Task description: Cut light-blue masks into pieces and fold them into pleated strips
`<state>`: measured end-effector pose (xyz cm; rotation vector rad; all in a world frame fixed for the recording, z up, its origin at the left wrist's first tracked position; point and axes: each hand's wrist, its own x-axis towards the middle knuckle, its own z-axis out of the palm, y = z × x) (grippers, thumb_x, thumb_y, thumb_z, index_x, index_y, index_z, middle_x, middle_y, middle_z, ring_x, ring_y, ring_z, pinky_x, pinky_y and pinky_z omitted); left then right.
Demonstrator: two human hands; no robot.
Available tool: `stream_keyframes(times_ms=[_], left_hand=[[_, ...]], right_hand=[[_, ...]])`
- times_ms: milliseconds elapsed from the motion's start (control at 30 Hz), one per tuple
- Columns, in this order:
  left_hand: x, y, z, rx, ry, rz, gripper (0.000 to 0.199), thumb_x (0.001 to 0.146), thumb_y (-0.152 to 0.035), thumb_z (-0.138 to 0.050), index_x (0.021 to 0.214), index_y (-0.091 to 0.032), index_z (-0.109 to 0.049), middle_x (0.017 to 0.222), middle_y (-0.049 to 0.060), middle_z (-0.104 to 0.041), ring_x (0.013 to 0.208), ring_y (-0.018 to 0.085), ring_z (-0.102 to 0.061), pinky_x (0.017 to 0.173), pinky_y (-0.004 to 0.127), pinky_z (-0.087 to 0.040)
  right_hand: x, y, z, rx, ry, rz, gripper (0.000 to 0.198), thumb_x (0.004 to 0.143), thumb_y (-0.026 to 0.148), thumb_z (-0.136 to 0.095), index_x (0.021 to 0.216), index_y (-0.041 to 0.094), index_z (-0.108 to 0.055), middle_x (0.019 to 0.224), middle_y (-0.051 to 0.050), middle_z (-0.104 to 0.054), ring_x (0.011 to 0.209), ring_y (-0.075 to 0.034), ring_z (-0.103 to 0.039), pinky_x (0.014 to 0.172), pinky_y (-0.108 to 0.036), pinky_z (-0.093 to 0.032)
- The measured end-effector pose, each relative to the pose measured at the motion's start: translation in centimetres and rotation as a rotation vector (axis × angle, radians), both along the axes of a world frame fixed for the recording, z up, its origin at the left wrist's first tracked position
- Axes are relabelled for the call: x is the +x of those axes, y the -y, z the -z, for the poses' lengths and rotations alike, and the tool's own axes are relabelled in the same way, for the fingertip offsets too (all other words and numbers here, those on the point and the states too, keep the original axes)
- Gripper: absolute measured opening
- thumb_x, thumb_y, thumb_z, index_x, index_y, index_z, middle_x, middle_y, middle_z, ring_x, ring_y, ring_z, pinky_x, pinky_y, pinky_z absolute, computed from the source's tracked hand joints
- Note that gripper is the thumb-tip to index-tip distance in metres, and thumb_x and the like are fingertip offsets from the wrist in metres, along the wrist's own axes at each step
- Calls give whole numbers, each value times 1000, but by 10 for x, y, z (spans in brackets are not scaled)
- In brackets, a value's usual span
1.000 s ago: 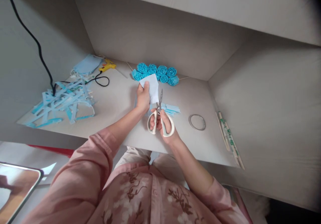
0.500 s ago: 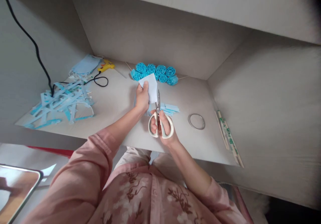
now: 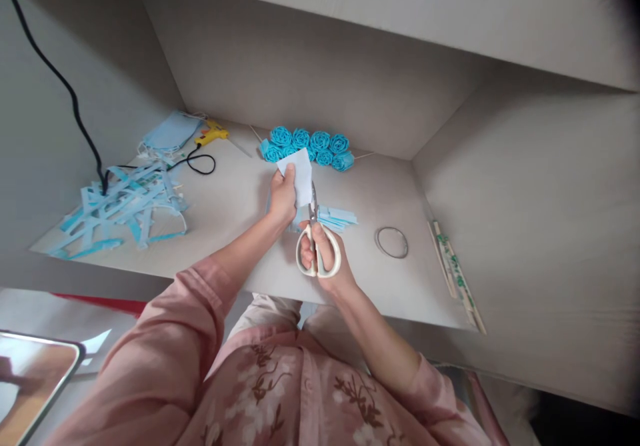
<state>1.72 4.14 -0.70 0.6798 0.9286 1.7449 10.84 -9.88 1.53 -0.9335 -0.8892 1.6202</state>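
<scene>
My left hand [image 3: 283, 196] pinches a pale, white-looking sheet [image 3: 302, 179], thumb on top, held above the table. Whether it is paper or mask fabric I cannot tell. In my right hand [image 3: 333, 266] are scissors [image 3: 318, 251] with cream handles, fingers through the loops. Their blades, nearly closed, point away from me along the sheet's right edge. Light blue strips [image 3: 337, 218] lie on the table just beyond my right hand. Behind the sheet sit several blue rosette flowers [image 3: 320, 141] in two rows, partly covered by it.
A heap of blue and white strips [image 3: 125, 199] covers the table's left side. Behind it lie blue face masks [image 3: 173, 129] and a yellow glue gun [image 3: 213, 134] with a black cord. To the right are a wire coil [image 3: 392, 242] and wrapped chopsticks [image 3: 457, 273] by the side wall.
The scissors' handles have come closer together and the blades have closed further beside the sheet. My left hand and the sheet have barely shifted.
</scene>
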Motion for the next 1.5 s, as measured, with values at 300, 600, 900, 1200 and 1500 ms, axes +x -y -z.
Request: stream_keyframes(times_ms=[300,600,900,1200,1500], left_hand=[[-2,1,-7,10,76,-36,25,88,-41,-61,98,-18,-60,92,4,-71,87,16,-68,83,28,-54],[0,2,-5,79,48,-25,24,87,-40,-61,97,-19,-59,91,4,-70,84,16,-68,83,30,-54],[4,8,-5,98,-61,-32,30,86,-45,-62,99,-18,-61,90,3,-68,76,13,-63,76,25,-52],[8,12,-7,45,-12,-7,25,88,-40,-61,96,-16,-60,90,3,-69,78,14,-64,75,25,-51],[9,13,-8,21,43,22,27,85,-41,-64,95,-16,-60,87,3,-68,74,13,-63,71,24,-49]], right_hand=[[4,1,6,42,-125,-152,51,83,62,-60,120,27,-49,66,5,-56,50,-10,-50,46,-22,-42],[8,-3,2,14,-93,-152,66,82,61,-62,135,30,-38,65,7,-58,49,-11,-53,46,-24,-43],[11,-14,0,68,-59,-133,58,85,61,-59,131,31,-39,64,7,-58,45,-10,-51,43,-21,-38],[10,-17,0,94,-74,-93,52,84,61,-59,122,28,-44,63,6,-55,47,-10,-49,44,-23,-42],[5,-11,1,88,-120,-29,63,85,56,-61,136,27,-38,60,8,-53,43,-7,-44,40,-19,-38]])
